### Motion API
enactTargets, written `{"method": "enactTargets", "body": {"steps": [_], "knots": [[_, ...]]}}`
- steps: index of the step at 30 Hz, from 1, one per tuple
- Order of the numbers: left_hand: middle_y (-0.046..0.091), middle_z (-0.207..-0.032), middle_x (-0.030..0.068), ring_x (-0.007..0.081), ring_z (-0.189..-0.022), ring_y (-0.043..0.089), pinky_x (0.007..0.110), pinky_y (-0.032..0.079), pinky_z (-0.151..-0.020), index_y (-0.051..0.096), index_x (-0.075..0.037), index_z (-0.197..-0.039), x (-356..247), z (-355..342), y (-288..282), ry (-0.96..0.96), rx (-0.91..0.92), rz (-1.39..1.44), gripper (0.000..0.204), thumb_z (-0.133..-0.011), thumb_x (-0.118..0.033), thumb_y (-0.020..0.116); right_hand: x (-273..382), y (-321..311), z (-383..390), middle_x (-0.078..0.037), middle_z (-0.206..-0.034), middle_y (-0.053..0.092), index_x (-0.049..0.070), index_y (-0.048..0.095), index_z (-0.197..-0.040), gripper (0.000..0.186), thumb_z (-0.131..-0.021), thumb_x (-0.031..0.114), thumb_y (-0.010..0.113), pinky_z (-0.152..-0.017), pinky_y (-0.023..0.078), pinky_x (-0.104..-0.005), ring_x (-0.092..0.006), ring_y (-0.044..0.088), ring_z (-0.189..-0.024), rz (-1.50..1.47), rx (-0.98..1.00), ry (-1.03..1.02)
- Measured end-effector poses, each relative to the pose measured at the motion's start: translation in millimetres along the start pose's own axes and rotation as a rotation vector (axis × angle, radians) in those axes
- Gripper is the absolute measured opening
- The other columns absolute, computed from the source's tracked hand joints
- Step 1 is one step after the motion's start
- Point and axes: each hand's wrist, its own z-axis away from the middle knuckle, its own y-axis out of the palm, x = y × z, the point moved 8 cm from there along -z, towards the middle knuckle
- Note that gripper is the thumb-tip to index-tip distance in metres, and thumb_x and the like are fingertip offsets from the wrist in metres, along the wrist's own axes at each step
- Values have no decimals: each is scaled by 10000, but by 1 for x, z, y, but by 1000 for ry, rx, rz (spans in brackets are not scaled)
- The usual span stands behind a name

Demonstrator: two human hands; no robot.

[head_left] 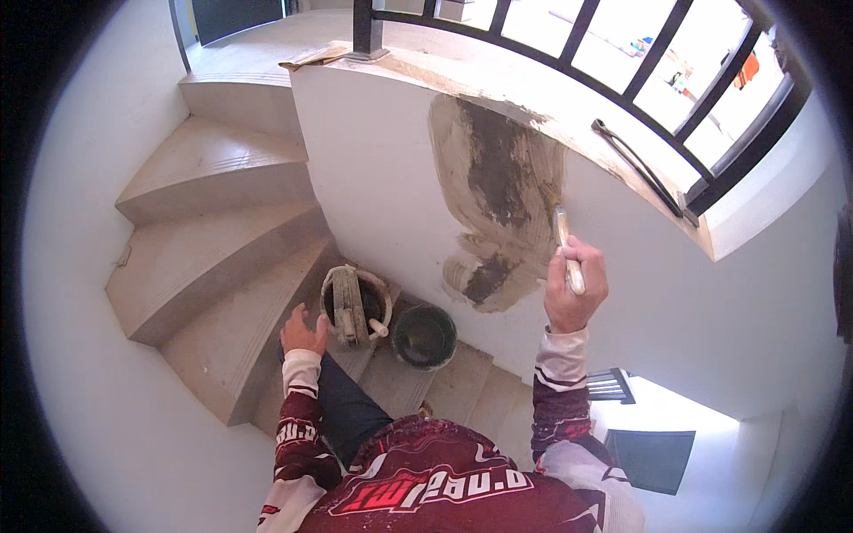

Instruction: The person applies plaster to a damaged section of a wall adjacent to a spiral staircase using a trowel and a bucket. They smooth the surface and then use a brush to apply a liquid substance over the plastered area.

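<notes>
My right hand [573, 289] grips the pale handle of a brush-like tool [561, 226], held against the wet grey-brown patch [493, 164] on the white wall beside me; the tool's working end is hard to make out. My left hand [303, 335] is open, fingers apart, beside a mortar-crusted bucket [388, 298] with a rectangular trowel or float [354, 302] resting across it, a short handle sticking out. A dark round bucket [424, 338] of liquid stands just right of it on the steps.
Curved steps [204, 240] rise on the left and descend below me. A black railing [569, 62] tops the wall ledge [418, 71], where a long dark metal tool [635, 164] lies by the bars. A lower window [649, 457] shows at bottom right.
</notes>
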Motion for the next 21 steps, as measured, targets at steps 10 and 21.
{"method": "enactTargets", "body": {"steps": [10, 21], "knots": [[646, -1143, 129, 324, -1094, 579, 453, 395, -959, 497, -65, -1298, -5, 1, 9, 53, 4, -21, 601, -838, -427, 636, 34, -4, -43, -181, -920, 664, 43, 590, -857, 138, -781, 11, 700, -732, 538, -365, -303, 669, -857, 42, -71, -159], [645, -1133, 156, 340, -1087, 582, 478, 402, -956, 505, -80, -1293, -8, -2, 5, 26, 0, 9, 605, -831, -450, 629, 49, 52, -210, -122, -869, 665, -32, 614, -932, 211, -848, 136, 709, -585, 548, -269, -170, 669, -678, -515, 83, 10]]}}
